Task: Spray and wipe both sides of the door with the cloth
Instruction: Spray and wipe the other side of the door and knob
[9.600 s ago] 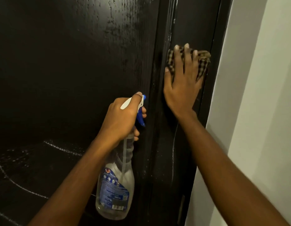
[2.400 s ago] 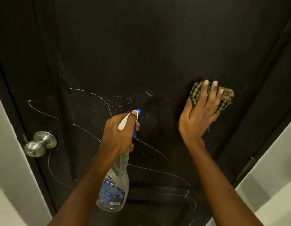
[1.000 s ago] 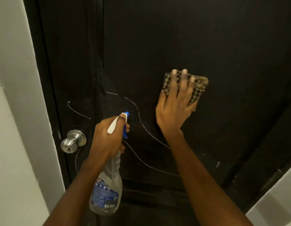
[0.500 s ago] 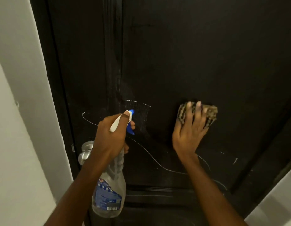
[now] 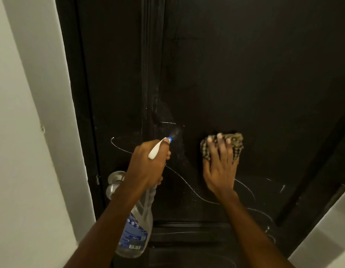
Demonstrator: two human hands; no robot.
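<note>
Head view, looking forward and down: a black panelled door (image 5: 245, 64) fills most of the field, with a raised vertical moulding left of centre and a horizontal rail near the bottom. A dark door frame (image 5: 78, 93) runs along its left edge, bordered by a pale wall (image 5: 22, 132); a second pale wall strip (image 5: 326, 233) crosses the lower right corner. Two bare forearms enter from the bottom edge. A clear spray bottle (image 5: 136, 233) with a blue label hangs tilted below the left hand (image 5: 146, 167), whose fingers are curled round the bottle's neck and trigger, with the forefinger lying along the white sprayer head. The right hand (image 5: 220, 171) lies flat against the door right of centre, fingers straight and close together, pressing on a checked brown and beige cloth (image 5: 238, 144). The cloth is bunched between the fingertips and the door face, touching the panel level with the sprayer head and well apart from it. A round silver knob (image 5: 113, 180) sits at the door's left edge, partly hidden behind the left wrist. The blue nozzle tip (image 5: 169, 139) points at the door, with a faint mist (image 5: 176, 132) just beyond it. Thin white curved lines of liquid (image 5: 187, 182) loop across the panel between and below the hands
</note>
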